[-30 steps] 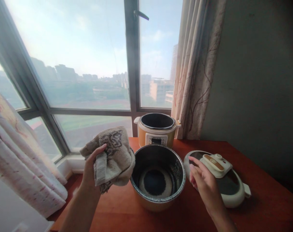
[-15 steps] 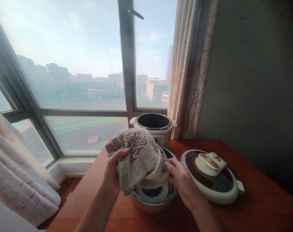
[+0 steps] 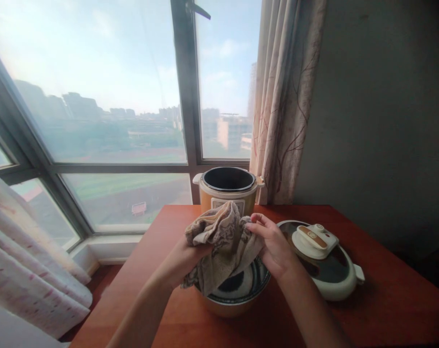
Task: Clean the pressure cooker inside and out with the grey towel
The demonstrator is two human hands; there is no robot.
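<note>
Between my hands hangs a bunched grey-brown towel (image 3: 222,251), above the inner pot (image 3: 237,297). My left hand (image 3: 190,258) grips its left side, fingers partly hidden under the folds. At the towel's right edge, my right hand (image 3: 272,241) pinches the cloth between thumb and fingers. The pot stands on the table; its shiny inside shows below the towel, which covers its far left rim. Just behind stands the pressure cooker body (image 3: 205,195), cream and gold with a dark open top, its front panel partly covered by the towel.
On the right of the red-brown table (image 3: 382,309) lies the cooker lid (image 3: 335,285), with a cream and brown handle on top. Windows (image 3: 121,130) rise behind the table. One curtain (image 3: 284,106) hangs beyond the cooker, another curtain (image 3: 34,275) at the left.
The towel went from spread out to gathered and crumpled. My left hand moved right, towards my right hand, and more of the cooker's front now shows. The view shifted slightly.
</note>
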